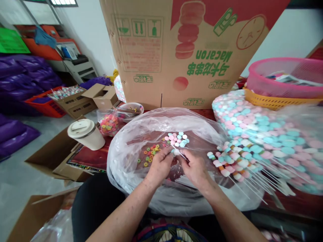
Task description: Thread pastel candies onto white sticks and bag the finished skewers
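Observation:
Above the plastic sheet (118, 174), my two hands meet in front of me. My left hand (160, 164) pinches a small pale blue and white candy (176, 152) between thumb and fingertips. A thin white stick (174, 147) runs at this candy, and the closed fingers of my right hand (193, 165) grip it. Just beyond my fingertips lies a small pile of pink, blue and white round candies (180, 139). Coloured ring candies (151, 153) are scattered left of my hands. Loose white sticks (185, 181) lie under my right wrist.
Many candy skewers (234, 161) are heaped at the right, against a large clear bag of candies (267, 127). A pink basket (282, 80) stands on that bag. A tall cardboard box (156, 90) blocks the back. A lidded white cup (88, 134) and a bag of ring candies (110, 124) stand left.

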`<state>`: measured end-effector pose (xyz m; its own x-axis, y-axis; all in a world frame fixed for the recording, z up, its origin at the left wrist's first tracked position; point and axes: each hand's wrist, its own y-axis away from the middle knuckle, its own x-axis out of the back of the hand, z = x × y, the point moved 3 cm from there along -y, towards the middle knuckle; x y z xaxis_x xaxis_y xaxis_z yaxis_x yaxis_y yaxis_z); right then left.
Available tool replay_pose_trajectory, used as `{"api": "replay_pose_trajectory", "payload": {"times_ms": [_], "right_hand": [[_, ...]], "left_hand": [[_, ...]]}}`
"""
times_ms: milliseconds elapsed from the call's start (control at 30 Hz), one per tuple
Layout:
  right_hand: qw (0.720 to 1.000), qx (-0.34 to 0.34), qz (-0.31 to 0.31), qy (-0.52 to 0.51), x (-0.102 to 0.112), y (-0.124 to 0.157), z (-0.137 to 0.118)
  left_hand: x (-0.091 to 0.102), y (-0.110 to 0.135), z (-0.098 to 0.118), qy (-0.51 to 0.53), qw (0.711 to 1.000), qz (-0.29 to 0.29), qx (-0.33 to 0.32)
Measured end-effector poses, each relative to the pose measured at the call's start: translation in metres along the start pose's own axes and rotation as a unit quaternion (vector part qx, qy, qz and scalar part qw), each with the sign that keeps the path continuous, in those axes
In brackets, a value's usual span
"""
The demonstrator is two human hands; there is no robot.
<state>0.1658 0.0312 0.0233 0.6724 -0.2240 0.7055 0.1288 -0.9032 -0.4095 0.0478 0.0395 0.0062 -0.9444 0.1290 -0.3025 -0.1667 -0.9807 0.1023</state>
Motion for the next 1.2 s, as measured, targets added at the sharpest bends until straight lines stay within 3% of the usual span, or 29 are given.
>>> {"api": "replay_pose_trajectory", "payload": {"times_ms": [100,200,367,500,600,733,933,1067,1200], "right_hand": [[1.000,-0.016,-0.011,-0.020,-0.003,0.004,-0.005],[0.993,-0.054,-0.072,-0.076,0.000,0.005,-0.007],[0.956,-0.166,-0.125,-0.206,-0.006,0.001,0.005],[0.947,-0.169,-0.164,-0.217,-0.004,-0.002,0.005],[0.958,-0.109,-0.212,-0.160,0.011,0.002,-0.003],[0.981,-0.039,-0.189,0.012,0.028,0.013,-0.011],[0.936,-0.063,-0.258,0.233,0.015,0.018,-0.023],[0.910,-0.060,-0.278,0.302,0.010,0.014,-0.030],[0.899,-0.064,-0.267,0.342,0.007,0.015,-0.037]], "left_hand": [[0.006,0.009,0.003,-0.019,1.000,-0.006,0.008],[0.009,0.014,0.007,0.002,1.000,-0.004,0.019],[0.004,0.014,0.014,0.011,0.999,-0.045,0.005],[0.009,0.013,0.009,0.040,0.999,-0.011,0.005],[0.020,0.011,0.004,0.090,0.993,0.067,0.045],[0.029,0.008,0.001,0.125,0.982,0.116,0.080],[0.028,0.005,-0.006,0.093,0.983,0.143,0.063],[0.031,0.005,-0.009,-0.024,0.986,0.163,0.014],[0.033,0.007,-0.010,-0.138,0.970,0.198,-0.012]]}}
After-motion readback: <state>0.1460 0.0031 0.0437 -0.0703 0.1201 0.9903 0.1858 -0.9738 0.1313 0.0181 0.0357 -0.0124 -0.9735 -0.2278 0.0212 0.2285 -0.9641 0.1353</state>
